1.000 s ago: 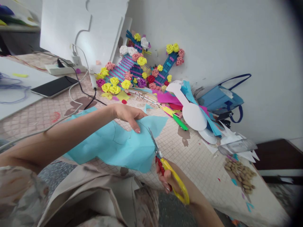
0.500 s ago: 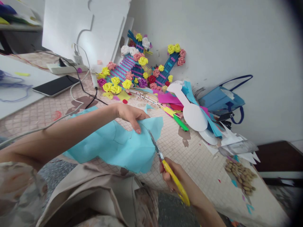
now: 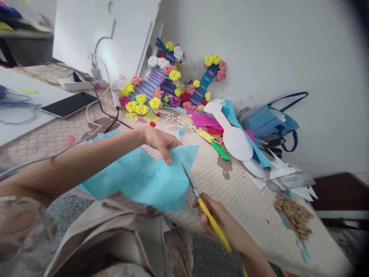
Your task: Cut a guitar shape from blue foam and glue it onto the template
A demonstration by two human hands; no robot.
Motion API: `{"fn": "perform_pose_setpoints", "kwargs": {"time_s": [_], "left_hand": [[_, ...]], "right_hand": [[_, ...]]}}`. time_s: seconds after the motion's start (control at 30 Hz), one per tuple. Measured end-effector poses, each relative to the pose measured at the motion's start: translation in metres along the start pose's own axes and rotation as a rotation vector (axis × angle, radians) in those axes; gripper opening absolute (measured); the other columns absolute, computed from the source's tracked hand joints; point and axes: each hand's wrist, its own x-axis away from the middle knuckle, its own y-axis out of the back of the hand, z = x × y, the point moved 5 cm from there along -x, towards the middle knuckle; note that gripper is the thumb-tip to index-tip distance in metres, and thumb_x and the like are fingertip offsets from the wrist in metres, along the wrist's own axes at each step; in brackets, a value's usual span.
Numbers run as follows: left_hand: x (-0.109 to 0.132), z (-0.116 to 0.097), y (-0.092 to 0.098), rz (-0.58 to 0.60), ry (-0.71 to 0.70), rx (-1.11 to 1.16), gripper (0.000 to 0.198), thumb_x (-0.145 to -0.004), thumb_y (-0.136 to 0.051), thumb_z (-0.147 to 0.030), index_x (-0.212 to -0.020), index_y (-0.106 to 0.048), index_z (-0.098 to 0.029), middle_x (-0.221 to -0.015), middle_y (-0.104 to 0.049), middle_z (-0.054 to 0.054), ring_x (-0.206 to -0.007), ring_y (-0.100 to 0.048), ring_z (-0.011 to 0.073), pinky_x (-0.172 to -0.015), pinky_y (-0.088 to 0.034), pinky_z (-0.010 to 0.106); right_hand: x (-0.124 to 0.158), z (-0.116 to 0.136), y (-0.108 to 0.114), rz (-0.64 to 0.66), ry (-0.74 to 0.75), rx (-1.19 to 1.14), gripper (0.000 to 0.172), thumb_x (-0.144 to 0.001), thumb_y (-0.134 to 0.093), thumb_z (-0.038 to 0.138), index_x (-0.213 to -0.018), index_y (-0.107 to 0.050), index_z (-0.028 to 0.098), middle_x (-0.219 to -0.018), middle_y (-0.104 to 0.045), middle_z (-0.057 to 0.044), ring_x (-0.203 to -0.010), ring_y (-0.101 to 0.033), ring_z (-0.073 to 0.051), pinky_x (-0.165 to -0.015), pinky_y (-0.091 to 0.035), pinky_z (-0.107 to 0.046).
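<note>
A light blue paper sheet (image 3: 144, 179) with a pencilled outline lies over the table's near edge. My left hand (image 3: 158, 140) pinches its upper part, thumb on top, fingers closed on the paper. My right hand (image 3: 219, 223) grips yellow-handled scissors (image 3: 206, 213) just below and right of the sheet. The blades reach up into the paper's right edge, close to my left thumb.
A tiled table (image 3: 236, 192) carries a heap of coloured paper and white cut-outs (image 3: 233, 136), blue stick frames with paper roses (image 3: 167, 82), a phone (image 3: 69, 104), cables and a power strip (image 3: 77, 82), a blue bag (image 3: 271, 123), and nuts (image 3: 291, 211) near the right edge.
The scissors have closed and pushed further up into the blue paper; my right hand has turned so the handles lie flatter. The paper's right corner has drawn in a little.
</note>
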Motion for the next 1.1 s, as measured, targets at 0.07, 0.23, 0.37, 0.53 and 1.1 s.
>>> {"fn": "perform_pose_setpoints", "kwargs": {"time_s": [0.07, 0.23, 0.37, 0.53, 1.1], "left_hand": [[0.000, 0.001, 0.000, -0.016, 0.009, 0.012, 0.049, -0.057, -0.085, -0.017, -0.104, -0.070, -0.016, -0.093, -0.075, 0.007, -0.088, -0.070, 0.0275, -0.075, -0.055, 0.032], [0.001, 0.001, 0.000, -0.054, 0.005, 0.040, 0.047, -0.060, -0.082, -0.018, -0.106, -0.070, -0.015, -0.092, -0.075, 0.007, -0.087, -0.070, 0.0278, -0.074, -0.055, 0.033], [-0.002, 0.004, 0.002, -0.055, 0.022, 0.015, 0.045, -0.059, -0.082, -0.017, -0.103, -0.071, -0.017, -0.090, -0.075, 0.006, -0.087, -0.070, 0.0277, -0.074, -0.055, 0.033], [-0.009, 0.007, 0.001, -0.036, 0.042, -0.014, 0.041, -0.059, -0.083, -0.020, -0.098, -0.072, -0.016, -0.089, -0.075, 0.007, -0.084, -0.070, 0.0269, -0.075, -0.055, 0.034], [0.056, 0.043, 0.045, -0.702, 0.241, -0.827, 0.051, -0.077, -0.065, -0.036, -0.121, -0.056, -0.013, -0.110, -0.069, 0.012, -0.098, -0.065, 0.0224, -0.082, -0.046, 0.028]], "right_hand": [[0.005, -0.002, 0.007, 0.013, 0.034, 0.048, 0.010, -0.082, -0.053, 0.029, -0.086, -0.048, 0.021, -0.073, -0.050, 0.001, -0.064, -0.045, -0.013, -0.059, -0.038, -0.025], [0.019, -0.020, 0.041, 0.139, 0.019, -0.032, 0.030, -0.084, -0.055, 0.049, -0.090, -0.054, 0.019, -0.072, -0.050, 0.000, -0.061, -0.044, -0.013, -0.057, -0.039, -0.026], [0.004, -0.034, 0.067, 0.043, -0.010, -0.253, 0.042, -0.081, -0.057, 0.060, -0.093, -0.054, 0.019, -0.071, -0.048, 0.001, -0.061, -0.044, -0.013, -0.055, -0.038, -0.025], [-0.057, -0.028, 0.078, -0.238, 0.191, -0.363, 0.031, -0.077, -0.070, 0.044, -0.094, -0.051, 0.026, -0.104, -0.059, -0.005, -0.089, -0.056, -0.019, -0.070, -0.045, -0.030], [-0.088, -0.030, 0.122, -0.405, 0.174, -0.389, 0.035, -0.059, -0.080, 0.028, -0.080, -0.053, 0.022, -0.066, -0.046, 0.007, -0.053, -0.041, -0.008, -0.048, -0.033, -0.022]]}}
